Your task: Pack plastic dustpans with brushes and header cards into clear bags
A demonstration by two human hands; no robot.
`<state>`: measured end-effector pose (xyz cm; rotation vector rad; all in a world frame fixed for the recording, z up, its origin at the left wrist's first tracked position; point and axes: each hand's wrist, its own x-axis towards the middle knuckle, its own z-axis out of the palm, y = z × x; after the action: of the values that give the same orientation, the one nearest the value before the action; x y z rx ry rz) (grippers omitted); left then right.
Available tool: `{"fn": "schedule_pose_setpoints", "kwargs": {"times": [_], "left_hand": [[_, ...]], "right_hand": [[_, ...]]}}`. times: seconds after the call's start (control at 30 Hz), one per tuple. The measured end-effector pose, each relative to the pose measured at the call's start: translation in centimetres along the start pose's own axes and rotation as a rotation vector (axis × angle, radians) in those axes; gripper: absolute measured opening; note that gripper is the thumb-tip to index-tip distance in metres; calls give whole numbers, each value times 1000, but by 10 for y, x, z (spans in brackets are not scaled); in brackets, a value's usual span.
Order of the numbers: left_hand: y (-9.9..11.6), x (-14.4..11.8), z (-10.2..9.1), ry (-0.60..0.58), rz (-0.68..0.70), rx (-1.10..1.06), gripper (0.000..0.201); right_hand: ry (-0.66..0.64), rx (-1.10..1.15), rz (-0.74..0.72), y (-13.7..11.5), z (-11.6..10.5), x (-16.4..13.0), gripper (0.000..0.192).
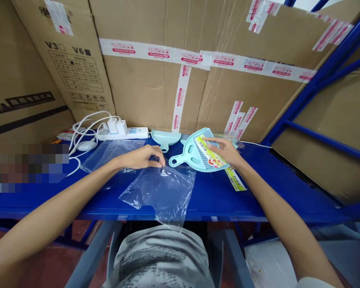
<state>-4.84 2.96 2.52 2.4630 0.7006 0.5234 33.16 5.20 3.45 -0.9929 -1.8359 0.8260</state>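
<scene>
My right hand grips a light-blue mini dustpan by its right side, above the table. A small brush with dark bristles lies in the pan, and a yellow-green printed label is over it, by my fingers. My left hand has thumb and forefinger pinched at the upper edge of a clear plastic bag. That bag lies flat and hangs over the table's front edge. Behind my left hand sits another light-blue dustpan. A second yellow-green label lies below the held dustpan.
A white power strip with plugs and looped white cables stands at the back left of the blue table. More clear plastic lies before it. Taped cardboard walls the back; blue metal bars rise at right.
</scene>
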Motion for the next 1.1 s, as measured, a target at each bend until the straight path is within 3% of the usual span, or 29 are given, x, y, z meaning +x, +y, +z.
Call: {"fn": "schedule_pose_setpoints", "kwargs": {"times": [0.17,0.33,0.63,0.9,1.1], "left_hand": [[13,6,11,182,23,-214,24],[15,11,23,182,61,-346,31],[16,13,28,263,35,-502,43],[9,14,31,270,79,-483,40],[11,11,31,342,-31,-467,88]], "right_hand": [[-187,11,1,-3,14,-4,48],[-320,95,18,-10,39,-13,47],[-321,233,174,-12,68,-28,45],[-376,167,89,-20,78,-36,43],[-420,300,167,-19,78,-39,47]]}}
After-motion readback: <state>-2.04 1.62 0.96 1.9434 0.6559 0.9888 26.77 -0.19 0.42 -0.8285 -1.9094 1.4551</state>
